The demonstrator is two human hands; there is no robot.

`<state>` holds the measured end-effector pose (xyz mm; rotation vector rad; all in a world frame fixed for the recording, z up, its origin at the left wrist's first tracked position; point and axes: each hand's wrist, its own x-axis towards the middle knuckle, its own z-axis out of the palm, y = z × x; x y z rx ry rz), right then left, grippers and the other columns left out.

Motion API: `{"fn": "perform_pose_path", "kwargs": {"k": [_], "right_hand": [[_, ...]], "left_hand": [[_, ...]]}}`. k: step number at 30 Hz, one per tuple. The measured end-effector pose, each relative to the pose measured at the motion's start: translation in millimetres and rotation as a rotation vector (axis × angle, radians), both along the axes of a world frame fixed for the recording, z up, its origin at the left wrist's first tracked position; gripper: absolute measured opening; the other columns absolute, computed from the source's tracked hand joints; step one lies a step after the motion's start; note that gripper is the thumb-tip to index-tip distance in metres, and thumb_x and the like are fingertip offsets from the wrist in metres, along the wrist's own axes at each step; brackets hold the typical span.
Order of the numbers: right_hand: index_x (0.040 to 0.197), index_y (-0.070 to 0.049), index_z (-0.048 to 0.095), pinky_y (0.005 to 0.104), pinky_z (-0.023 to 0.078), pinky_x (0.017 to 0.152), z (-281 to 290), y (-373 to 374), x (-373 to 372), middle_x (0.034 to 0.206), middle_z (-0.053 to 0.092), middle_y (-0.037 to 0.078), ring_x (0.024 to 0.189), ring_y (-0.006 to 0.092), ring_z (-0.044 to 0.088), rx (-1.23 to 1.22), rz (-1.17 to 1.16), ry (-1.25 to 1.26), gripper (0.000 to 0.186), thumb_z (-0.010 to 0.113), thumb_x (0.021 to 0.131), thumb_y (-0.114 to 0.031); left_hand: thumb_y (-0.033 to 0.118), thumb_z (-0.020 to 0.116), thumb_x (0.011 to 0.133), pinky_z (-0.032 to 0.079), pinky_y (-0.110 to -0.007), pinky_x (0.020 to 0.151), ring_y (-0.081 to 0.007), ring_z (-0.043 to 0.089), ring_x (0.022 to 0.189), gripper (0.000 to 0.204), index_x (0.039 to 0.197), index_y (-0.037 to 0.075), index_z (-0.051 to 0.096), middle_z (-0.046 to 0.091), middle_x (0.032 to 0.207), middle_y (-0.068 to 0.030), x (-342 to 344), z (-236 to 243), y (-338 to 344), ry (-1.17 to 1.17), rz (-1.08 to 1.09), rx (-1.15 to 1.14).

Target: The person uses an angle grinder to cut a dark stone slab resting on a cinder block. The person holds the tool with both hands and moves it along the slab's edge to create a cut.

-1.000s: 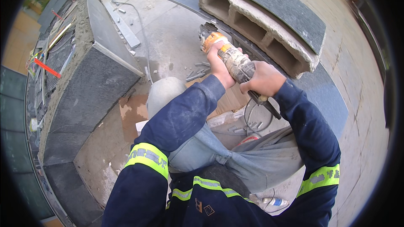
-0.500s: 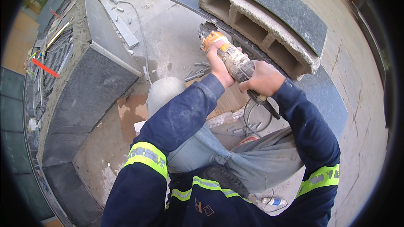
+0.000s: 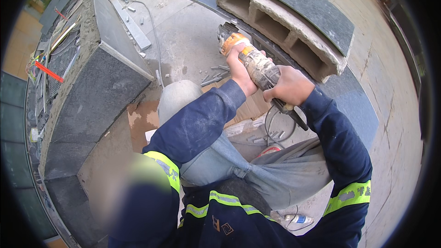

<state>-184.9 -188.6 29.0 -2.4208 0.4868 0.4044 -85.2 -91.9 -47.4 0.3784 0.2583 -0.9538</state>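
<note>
Centrally, an angle grinder [image 3: 250,59] is gripped by both hands: the left hand [image 3: 240,66] is clamped nearer its head, the right hand [image 3: 290,86] round its rear. Its long axis is directed up-left toward the dark stone slab [image 3: 353,105] beneath the hollow block [image 3: 280,23].

Both arms in dark blue sleeves reach forward and come together at the orange grinder [image 3: 250,57]. The left hand [image 3: 240,66] is wrapped around the front part of the grinder, near its head, fingers curled tight. The right hand [image 3: 291,87] grips the back end of the grinder, closed in a fist. Both elbows are bent, and the left forearm slants up toward the grinder.
</note>
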Motion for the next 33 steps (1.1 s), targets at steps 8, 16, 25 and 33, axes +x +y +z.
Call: {"fn": "perform_pose_path", "kwargs": {"k": [8,16,25,33], "right_hand": [[0.080,0.010,0.062,0.0353,0.052,0.071,2.9,1.5,-13.2,0.078,0.064,0.024,0.076,0.0331,0.066,-0.028,0.003,-0.007,0.054,0.072,0.053,-0.035],[0.081,0.007,0.062,0.0350,0.051,0.068,6.0,2.4,-22.7,0.075,0.063,0.020,0.071,0.0298,0.064,0.001,-0.005,-0.006,0.047,0.072,0.054,-0.031],[0.084,0.007,0.063,0.0347,0.053,0.070,16.2,7.1,-30.2,0.077,0.065,0.021,0.074,0.0311,0.066,-0.005,-0.011,-0.006,0.049,0.072,0.054,-0.032],[0.084,0.008,0.064,0.0362,0.052,0.073,15.8,7.0,-35.0,0.079,0.065,0.023,0.076,0.0339,0.066,0.003,0.009,-0.048,0.052,0.073,0.055,-0.035]], "left_hand": [[0.048,0.060,0.070,0.051,-0.046,0.073,-0.0308,0.057,0.081,0.054,0.101,0.005,0.047,0.054,0.088,-0.0120,-12.2,2.8,1.2,-0.001,-0.005,-0.015],[0.048,0.059,0.071,0.051,-0.046,0.074,-0.0310,0.057,0.081,0.055,0.104,0.006,0.045,0.054,0.088,-0.0125,-20.8,5.4,2.7,-0.004,-0.009,-0.014],[0.046,0.058,0.072,0.051,-0.044,0.073,-0.0312,0.058,0.078,0.056,0.106,0.003,0.045,0.055,0.086,-0.0126,-27.9,9.8,4.3,0.009,-0.012,-0.019],[0.046,0.058,0.072,0.051,-0.044,0.073,-0.0309,0.059,0.077,0.055,0.105,0.005,0.045,0.056,0.087,-0.0127,-32.5,10.8,5.0,-0.004,-0.010,-0.019]]}}
